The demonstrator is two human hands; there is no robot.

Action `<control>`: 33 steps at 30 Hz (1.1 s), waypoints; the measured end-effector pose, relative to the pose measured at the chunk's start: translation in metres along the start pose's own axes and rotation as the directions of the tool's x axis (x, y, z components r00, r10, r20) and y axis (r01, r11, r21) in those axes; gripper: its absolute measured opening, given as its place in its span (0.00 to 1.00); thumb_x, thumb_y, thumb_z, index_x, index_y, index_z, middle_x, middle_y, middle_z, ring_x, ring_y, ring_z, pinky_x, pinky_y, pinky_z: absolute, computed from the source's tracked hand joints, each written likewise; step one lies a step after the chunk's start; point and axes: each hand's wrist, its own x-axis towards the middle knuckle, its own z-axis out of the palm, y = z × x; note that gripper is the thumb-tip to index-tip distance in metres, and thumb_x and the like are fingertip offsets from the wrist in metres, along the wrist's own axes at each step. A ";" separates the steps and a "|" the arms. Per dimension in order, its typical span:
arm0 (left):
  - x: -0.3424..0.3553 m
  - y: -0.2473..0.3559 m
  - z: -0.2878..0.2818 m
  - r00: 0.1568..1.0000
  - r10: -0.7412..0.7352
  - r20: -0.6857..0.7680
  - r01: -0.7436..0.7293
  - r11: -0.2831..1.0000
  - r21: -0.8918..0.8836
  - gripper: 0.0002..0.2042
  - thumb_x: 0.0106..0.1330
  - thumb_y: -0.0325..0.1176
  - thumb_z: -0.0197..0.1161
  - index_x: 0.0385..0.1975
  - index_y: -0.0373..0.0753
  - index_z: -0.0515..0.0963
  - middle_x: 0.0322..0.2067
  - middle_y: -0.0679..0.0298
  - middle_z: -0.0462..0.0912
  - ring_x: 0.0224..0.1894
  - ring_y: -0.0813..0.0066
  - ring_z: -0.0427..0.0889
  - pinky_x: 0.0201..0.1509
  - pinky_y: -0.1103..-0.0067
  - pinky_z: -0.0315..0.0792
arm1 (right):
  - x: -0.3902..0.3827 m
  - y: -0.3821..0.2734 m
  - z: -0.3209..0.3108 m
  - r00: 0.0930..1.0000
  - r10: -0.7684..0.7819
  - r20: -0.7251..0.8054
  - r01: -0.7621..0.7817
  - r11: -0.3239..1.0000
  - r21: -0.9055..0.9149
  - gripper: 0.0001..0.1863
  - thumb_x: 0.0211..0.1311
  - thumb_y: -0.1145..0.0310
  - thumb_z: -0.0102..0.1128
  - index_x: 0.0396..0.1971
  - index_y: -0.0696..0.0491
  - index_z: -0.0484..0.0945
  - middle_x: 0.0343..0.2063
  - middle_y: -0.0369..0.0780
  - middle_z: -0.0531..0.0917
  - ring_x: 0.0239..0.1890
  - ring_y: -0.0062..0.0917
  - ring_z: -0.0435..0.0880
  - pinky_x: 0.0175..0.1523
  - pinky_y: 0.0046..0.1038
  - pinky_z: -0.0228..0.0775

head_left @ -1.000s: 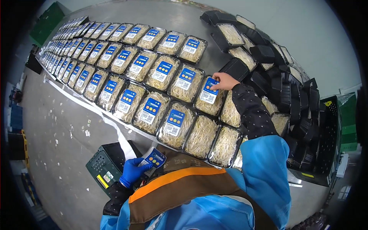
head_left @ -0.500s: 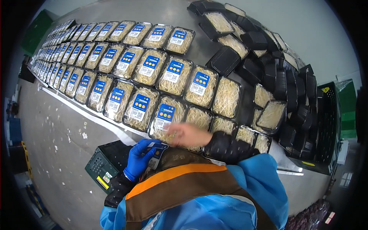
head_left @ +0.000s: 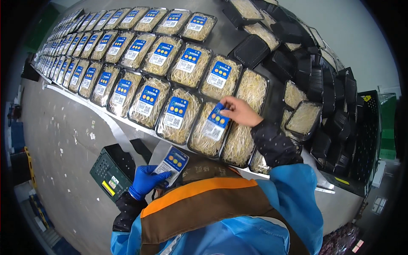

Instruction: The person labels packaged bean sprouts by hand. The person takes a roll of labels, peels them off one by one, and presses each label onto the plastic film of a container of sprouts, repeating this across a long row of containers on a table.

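My left hand [head_left: 147, 182], in a blue glove, grips a small stack of blue-and-white labels [head_left: 175, 160] close to my apron. Bare and reaching over the table, my right hand [head_left: 241, 111] pinches the upper edge of a single label [head_left: 216, 123]. That label lies against the top of a pack of bean sprouts [head_left: 199, 138] in the near row. Just right of it are unlabelled packs of sprouts [head_left: 238, 144]. To its left, a labelled pack [head_left: 178, 121] sits alongside, with rows of similar labelled packs stretching to the far left.
Black trays of sprouts [head_left: 304, 119] are piled loosely at the right, several tipped over. A dark green crate [head_left: 367, 140] stands beyond them. Another green crate [head_left: 111, 172] is below the table's near edge, left of my gloved hand. Paper scraps dot the floor.
My right hand has moved from beside the left hand up and right to a sprout pack, carrying a label. The gloved hand with the stack has shifted slightly down and left.
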 end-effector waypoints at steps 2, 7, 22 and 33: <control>-0.005 -0.013 0.002 0.996 0.092 -0.008 -0.092 0.995 -0.038 0.10 0.55 0.26 0.67 0.36 0.29 0.80 0.27 0.57 0.83 0.24 0.79 0.81 0.28 0.83 0.77 | 0.003 -0.007 -0.001 0.999 -0.013 0.045 0.019 0.990 -0.141 0.15 0.50 0.65 0.65 0.35 0.54 0.74 0.27 0.39 0.79 0.30 0.27 0.79 0.37 0.27 0.69; -0.016 0.013 0.009 0.965 0.248 -0.086 -0.244 0.968 0.058 0.08 0.55 0.26 0.67 0.32 0.30 0.81 0.28 0.59 0.82 0.25 0.78 0.81 0.29 0.83 0.77 | -0.006 -0.004 0.050 0.985 -0.086 -0.150 -0.012 0.832 -0.555 0.24 0.46 0.58 0.67 0.41 0.53 0.70 0.35 0.46 0.76 0.38 0.42 0.78 0.42 0.37 0.69; -0.007 -0.045 0.040 0.868 0.485 0.106 -0.489 0.872 0.020 0.05 0.53 0.24 0.68 0.28 0.32 0.82 0.22 0.60 0.82 0.24 0.82 0.77 0.30 0.83 0.72 | -0.146 -0.076 0.141 0.945 0.258 0.200 -0.324 0.817 0.478 0.10 0.57 0.71 0.60 0.37 0.60 0.79 0.24 0.36 0.82 0.21 0.15 0.80 0.25 0.14 0.68; -0.046 -0.069 0.025 0.988 0.152 0.039 -0.149 0.987 -0.065 0.11 0.56 0.31 0.66 0.34 0.30 0.81 0.26 0.60 0.84 0.26 0.82 0.81 0.30 0.85 0.75 | -0.089 -0.003 0.007 0.987 0.063 -0.147 -0.118 0.907 -0.404 0.14 0.53 0.66 0.62 0.39 0.53 0.75 0.32 0.41 0.82 0.34 0.30 0.81 0.41 0.30 0.72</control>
